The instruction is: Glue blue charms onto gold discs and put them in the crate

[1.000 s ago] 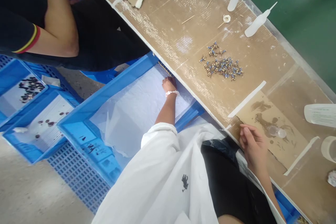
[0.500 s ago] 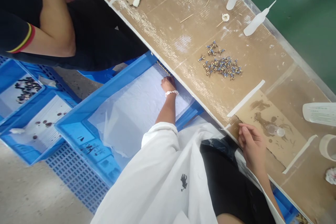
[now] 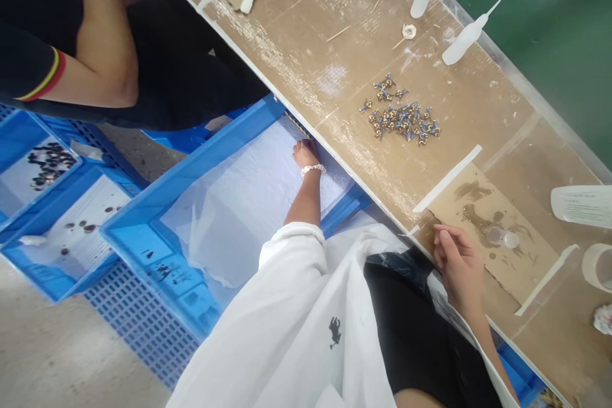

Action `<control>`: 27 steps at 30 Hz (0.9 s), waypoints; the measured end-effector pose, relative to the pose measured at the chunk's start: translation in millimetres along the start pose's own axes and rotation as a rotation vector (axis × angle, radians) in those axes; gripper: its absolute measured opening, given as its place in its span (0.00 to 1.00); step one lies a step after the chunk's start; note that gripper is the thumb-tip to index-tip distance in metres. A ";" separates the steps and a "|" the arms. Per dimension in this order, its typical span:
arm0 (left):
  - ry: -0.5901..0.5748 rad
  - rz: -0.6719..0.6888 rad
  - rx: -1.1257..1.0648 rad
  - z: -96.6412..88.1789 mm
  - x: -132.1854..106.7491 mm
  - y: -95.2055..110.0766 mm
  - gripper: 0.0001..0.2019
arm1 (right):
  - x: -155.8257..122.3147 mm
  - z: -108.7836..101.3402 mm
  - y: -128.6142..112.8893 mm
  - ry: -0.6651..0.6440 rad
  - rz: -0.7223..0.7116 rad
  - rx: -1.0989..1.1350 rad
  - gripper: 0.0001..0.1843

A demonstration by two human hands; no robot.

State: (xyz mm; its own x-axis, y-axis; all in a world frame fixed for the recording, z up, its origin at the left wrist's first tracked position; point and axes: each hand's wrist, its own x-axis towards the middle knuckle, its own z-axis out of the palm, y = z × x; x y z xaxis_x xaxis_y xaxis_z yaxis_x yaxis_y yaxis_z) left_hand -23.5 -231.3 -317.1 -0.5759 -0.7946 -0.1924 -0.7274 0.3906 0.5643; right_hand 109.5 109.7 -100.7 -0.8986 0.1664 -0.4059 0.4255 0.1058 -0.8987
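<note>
- Head view: your left hand (image 3: 306,153), curled, is over white paper (image 3: 253,197) in the blue crate (image 3: 201,162) by the workbench (image 3: 296,51) (can't tell its hold).
- Your right hand (image 3: 459,266), half-curled, contents unclear, is at the workbench's edge.
- Blue-and-gold pieces (image 3: 406,120) lie on the workbench.

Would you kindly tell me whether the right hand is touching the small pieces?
Apart: the head view shows tabletop and a white tape strip between the right hand and the small pieces.

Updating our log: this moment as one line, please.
left hand: inside blue crate, hold unclear | right hand: curled, by cardboard mat | table: cluster of small blue-and-gold pieces
</note>
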 end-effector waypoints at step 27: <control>0.385 0.526 -0.314 -144.7 -77.9 70.7 0.10 | -12.7 2.5 -16.0 -0.046 -0.151 -0.017 0.24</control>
State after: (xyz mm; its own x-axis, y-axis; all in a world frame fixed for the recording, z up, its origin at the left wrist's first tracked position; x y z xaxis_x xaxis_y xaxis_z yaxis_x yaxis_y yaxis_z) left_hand 24.0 -209.1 -146.1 -0.6060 -0.6681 0.4318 -0.2155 0.6604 0.7193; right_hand 113.8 103.3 -81.6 -0.9563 0.1026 -0.2739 0.2867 0.1430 -0.9473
